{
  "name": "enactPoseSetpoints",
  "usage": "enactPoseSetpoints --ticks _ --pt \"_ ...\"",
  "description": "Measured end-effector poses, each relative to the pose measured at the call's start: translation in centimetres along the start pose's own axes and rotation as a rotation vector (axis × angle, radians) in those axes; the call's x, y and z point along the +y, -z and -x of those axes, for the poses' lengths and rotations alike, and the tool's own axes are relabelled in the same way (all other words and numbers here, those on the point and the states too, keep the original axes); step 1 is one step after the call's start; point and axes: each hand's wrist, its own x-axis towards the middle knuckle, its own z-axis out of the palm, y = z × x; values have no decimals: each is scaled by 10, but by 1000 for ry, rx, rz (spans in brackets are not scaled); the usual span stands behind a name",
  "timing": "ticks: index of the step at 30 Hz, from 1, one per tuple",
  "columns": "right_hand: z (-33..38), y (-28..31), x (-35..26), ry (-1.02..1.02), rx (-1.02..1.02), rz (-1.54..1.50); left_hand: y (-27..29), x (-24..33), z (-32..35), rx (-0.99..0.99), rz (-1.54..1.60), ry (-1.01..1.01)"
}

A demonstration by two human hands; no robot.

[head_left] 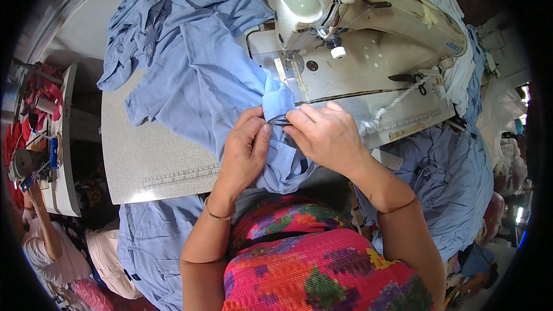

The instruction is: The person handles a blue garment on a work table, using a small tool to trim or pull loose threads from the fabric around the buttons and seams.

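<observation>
A light blue garment (pixel 196 75) lies spread over the grey sewing table (pixel 144 155). My left hand (pixel 245 150) pinches a fold of this blue cloth near the table's front edge. My right hand (pixel 328 135) grips the same cloth beside it and holds a small dark thread snipper (pixel 280 121) against the fabric. A small raised flap of the cloth (pixel 277 99) stands just above both hands. The cream sewing machine (pixel 357 17) stands right behind, its needle area (pixel 295 63) a little beyond the flap.
More blue garments are piled at the table's right side (pixel 455 178) and hang below its front edge at the left (pixel 150 242). At the far left, another person (pixel 46 242) sits at a neighbouring white table (pixel 66 155) with red cloth and thread spools.
</observation>
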Motion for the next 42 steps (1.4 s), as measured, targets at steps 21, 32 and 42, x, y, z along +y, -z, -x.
enactPoseSetpoints --ticks 21,32,42 --pt "3 -28 15 -10 81 -337 8 -6 -2 -74 86 1" --pt "2 -32 13 33 43 -269 10 -6 -2 -110 113 10" --pt "-1 -39 24 112 67 -403 15 -8 -3 -205 312 91"
